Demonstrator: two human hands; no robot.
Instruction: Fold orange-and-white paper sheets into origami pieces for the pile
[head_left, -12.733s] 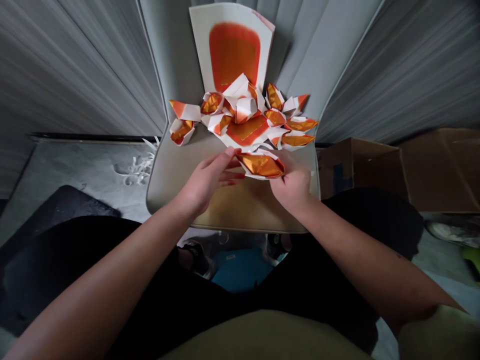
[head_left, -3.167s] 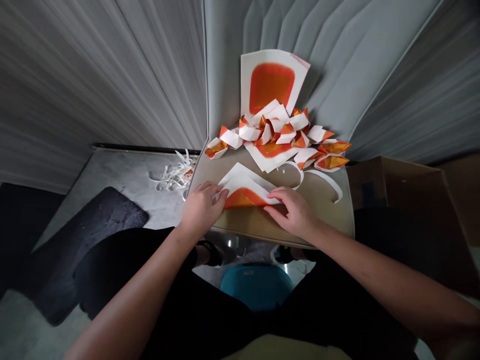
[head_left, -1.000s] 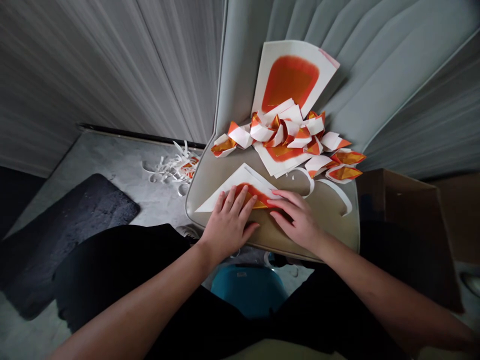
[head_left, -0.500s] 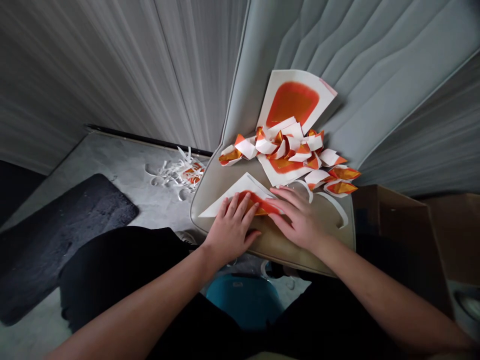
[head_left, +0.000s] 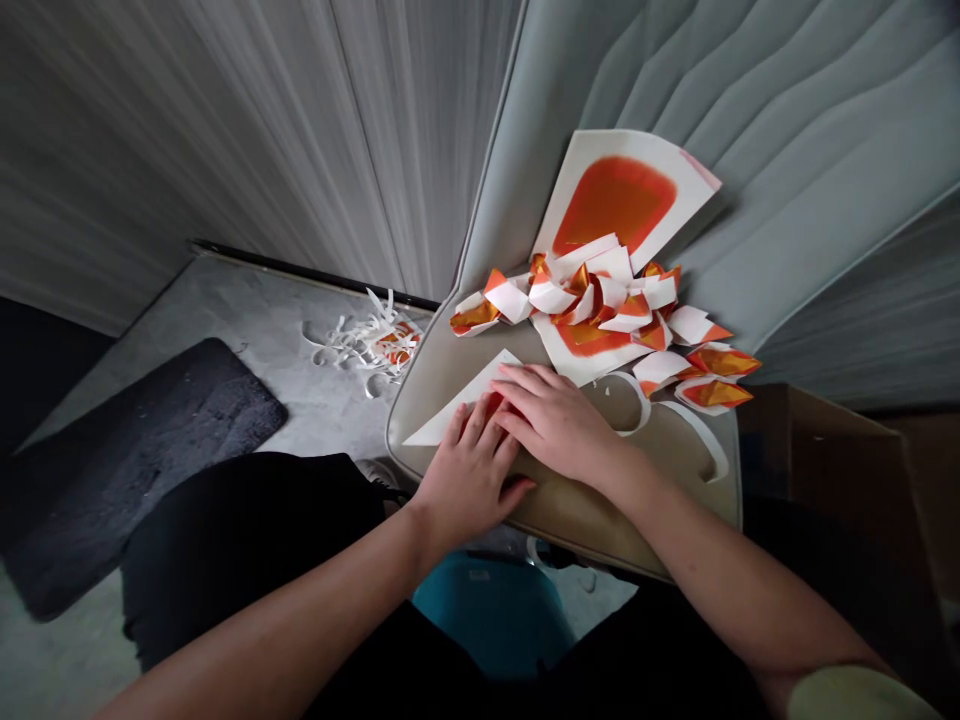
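Observation:
A folded sheet of white paper [head_left: 457,412] with an orange-gold patch lies on the chair seat, its pointed corner to the left. My left hand [head_left: 474,462] rests flat on it with fingers spread. Over the paper's right part lies my right hand [head_left: 559,420], fingers stretched out, close against the left fingertips. Both hands hide much of the paper. Just beyond them is a heap of folded white and orange paper pieces [head_left: 600,300]. Behind the heap, a stack of flat sheets [head_left: 619,200] leans on the chair back.
The grey chair [head_left: 660,520] has curled paper strips [head_left: 705,440] on its seat. More shredded strips [head_left: 375,345] lie on the floor to the left, near a dark mat [head_left: 150,470]. A blue stool [head_left: 491,610] is below, and a cardboard box [head_left: 840,450] stands at the right.
My right hand has moved left across the folded paper until it meets my left hand, covering the paper's right end. The left hand stays on the paper. The view has shifted slightly.

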